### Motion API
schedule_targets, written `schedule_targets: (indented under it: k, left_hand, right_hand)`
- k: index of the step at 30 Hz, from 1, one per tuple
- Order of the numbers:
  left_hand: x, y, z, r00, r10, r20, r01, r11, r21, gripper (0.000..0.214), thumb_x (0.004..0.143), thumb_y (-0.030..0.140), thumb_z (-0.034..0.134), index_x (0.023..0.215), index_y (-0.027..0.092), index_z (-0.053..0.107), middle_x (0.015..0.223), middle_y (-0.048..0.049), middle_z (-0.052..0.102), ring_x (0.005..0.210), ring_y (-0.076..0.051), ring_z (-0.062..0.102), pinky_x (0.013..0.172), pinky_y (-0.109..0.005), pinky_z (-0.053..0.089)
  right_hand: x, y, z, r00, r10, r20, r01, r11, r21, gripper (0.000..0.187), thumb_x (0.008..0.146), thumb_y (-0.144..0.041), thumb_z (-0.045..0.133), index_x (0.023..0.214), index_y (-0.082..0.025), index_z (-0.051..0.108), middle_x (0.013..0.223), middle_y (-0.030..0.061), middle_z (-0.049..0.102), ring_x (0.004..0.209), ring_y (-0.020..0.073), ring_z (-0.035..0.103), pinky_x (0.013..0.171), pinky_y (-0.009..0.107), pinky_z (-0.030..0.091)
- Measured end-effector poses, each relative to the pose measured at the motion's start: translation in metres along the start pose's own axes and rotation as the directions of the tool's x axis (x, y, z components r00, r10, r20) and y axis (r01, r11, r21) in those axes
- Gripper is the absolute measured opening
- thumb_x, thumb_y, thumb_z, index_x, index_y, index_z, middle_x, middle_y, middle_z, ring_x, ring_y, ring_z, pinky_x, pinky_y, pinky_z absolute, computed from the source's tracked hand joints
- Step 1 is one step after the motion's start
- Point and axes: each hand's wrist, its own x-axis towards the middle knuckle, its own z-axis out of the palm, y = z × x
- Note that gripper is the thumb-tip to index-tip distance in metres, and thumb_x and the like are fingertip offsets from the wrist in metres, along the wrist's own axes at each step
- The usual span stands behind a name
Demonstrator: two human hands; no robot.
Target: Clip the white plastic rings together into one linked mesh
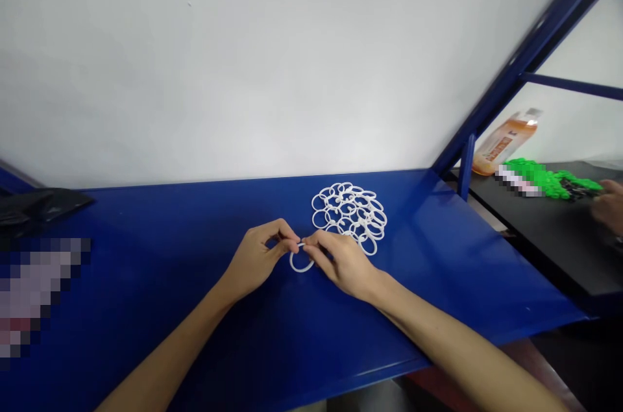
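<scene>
My left hand [260,259] and my right hand [341,261] meet over the blue table [146,282], both pinching one white plastic ring [298,265] at its top. The ring hangs down between the two hands, close to the table top. Just behind my right hand lies a flat cluster of several white rings [349,212], seemingly linked together. My right knuckles cover its near edge.
A white wall rises behind the table. A dark object [36,204] lies at the far left. A blue metal frame post [525,55] slants up at the right. Beyond it, a black table [549,230] holds an orange bottle [506,139], green pieces [549,178] and another person's hand [608,204].
</scene>
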Motion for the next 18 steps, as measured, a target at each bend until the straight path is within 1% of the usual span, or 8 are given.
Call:
schedule_targets:
  k: [2, 4, 6, 8, 10, 14, 16, 18]
  left_hand:
    - [0.002, 0.001, 0.001, 1.0, -0.007, -0.011, 0.008, 0.998, 0.068, 0.031, 0.087, 0.052, 0.064, 0.082, 0.021, 0.066, 0.075, 0.0012, 0.066, 0.068, -0.015, 0.06, 0.062, -0.025, 0.045]
    - [0.003, -0.002, 0.001, 1.0, 0.008, -0.026, -0.004, 0.984, 0.18, 0.029, 0.088, 0.051, 0.062, 0.095, 0.023, 0.067, 0.085, -0.0004, 0.069, 0.076, -0.017, 0.062, 0.07, -0.029, 0.05]
    - [0.004, -0.01, 0.001, 0.999, 0.051, -0.014, -0.044, 0.941, 0.336, 0.029, 0.09, 0.047, 0.061, 0.107, 0.024, 0.065, 0.099, -0.0027, 0.069, 0.091, -0.021, 0.063, 0.085, -0.036, 0.051]
    - [0.005, -0.021, 0.001, 0.996, 0.085, 0.038, -0.093, 0.867, 0.49, 0.028, 0.09, 0.043, 0.061, 0.11, 0.024, 0.065, 0.112, -0.0048, 0.067, 0.108, -0.025, 0.059, 0.098, -0.045, 0.046]
    - [0.006, -0.032, 0.001, 0.992, 0.091, 0.088, -0.125, 0.826, 0.55, 0.026, 0.092, 0.041, 0.06, 0.11, 0.023, 0.064, 0.118, -0.0061, 0.064, 0.114, -0.026, 0.056, 0.103, -0.048, 0.044]
    - [0.007, -0.043, 0.002, 0.99, 0.104, 0.1, -0.143, 0.803, 0.579, 0.027, 0.094, 0.04, 0.056, 0.112, 0.022, 0.064, 0.125, -0.0084, 0.06, 0.12, -0.027, 0.053, 0.106, -0.05, 0.042]
    - [0.006, -0.045, 0.002, 0.988, 0.115, 0.1, -0.152, 0.8, 0.58, 0.028, 0.094, 0.041, 0.056, 0.113, 0.021, 0.064, 0.126, -0.0091, 0.059, 0.12, -0.027, 0.053, 0.106, -0.05, 0.042]
    - [0.006, -0.045, 0.003, 0.987, 0.123, 0.103, -0.16, 0.795, 0.585, 0.029, 0.095, 0.04, 0.055, 0.114, 0.021, 0.064, 0.126, -0.0098, 0.059, 0.12, -0.027, 0.053, 0.106, -0.049, 0.042]
  right_hand:
    - [0.003, 0.005, -0.006, 0.999, -0.023, -0.022, 0.022, 0.998, -0.061, 0.018, 0.103, -0.027, 0.045, 0.104, -0.02, 0.062, 0.092, 0.0052, 0.071, 0.078, 0.0151, 0.067, 0.07, 0.027, 0.052]
    - [0.008, 0.014, -0.016, 0.996, -0.021, -0.091, 0.007, 0.989, -0.149, 0.02, 0.103, -0.028, 0.046, 0.107, -0.021, 0.064, 0.097, 0.0072, 0.071, 0.086, 0.018, 0.067, 0.077, 0.031, 0.053]
    - [0.012, 0.029, -0.031, 0.976, 0.031, -0.213, -0.082, 0.968, -0.237, 0.022, 0.101, -0.026, 0.047, 0.107, -0.021, 0.068, 0.097, 0.0084, 0.07, 0.086, 0.0202, 0.066, 0.079, 0.035, 0.053]
    - [0.014, 0.048, -0.049, 0.931, 0.093, -0.353, -0.201, 0.938, -0.283, 0.025, 0.099, -0.024, 0.047, 0.105, -0.02, 0.071, 0.099, 0.0097, 0.069, 0.087, 0.0216, 0.065, 0.08, 0.037, 0.053]
    - [0.014, 0.068, -0.066, 0.878, 0.167, -0.448, -0.33, 0.89, -0.315, 0.026, 0.097, -0.023, 0.048, 0.101, -0.018, 0.073, 0.094, 0.01, 0.067, 0.082, 0.0218, 0.065, 0.077, 0.037, 0.053]
    - [0.008, 0.095, -0.089, 0.814, 0.313, -0.489, -0.503, 0.801, -0.324, 0.021, 0.09, -0.018, 0.054, 0.099, -0.016, 0.073, 0.09, 0.0082, 0.069, 0.078, 0.0206, 0.065, 0.076, 0.034, 0.051]
    - [0.005, 0.101, -0.092, 0.809, 0.352, -0.472, -0.535, 0.774, -0.34, 0.017, 0.088, -0.017, 0.056, 0.094, -0.016, 0.072, 0.088, 0.0067, 0.071, 0.077, 0.0196, 0.065, 0.075, 0.033, 0.05]
    - [0.004, 0.104, -0.092, 0.821, 0.36, -0.442, -0.532, 0.764, -0.366, 0.016, 0.088, -0.017, 0.057, 0.091, -0.018, 0.073, 0.088, 0.0061, 0.072, 0.078, 0.019, 0.065, 0.075, 0.031, 0.049]
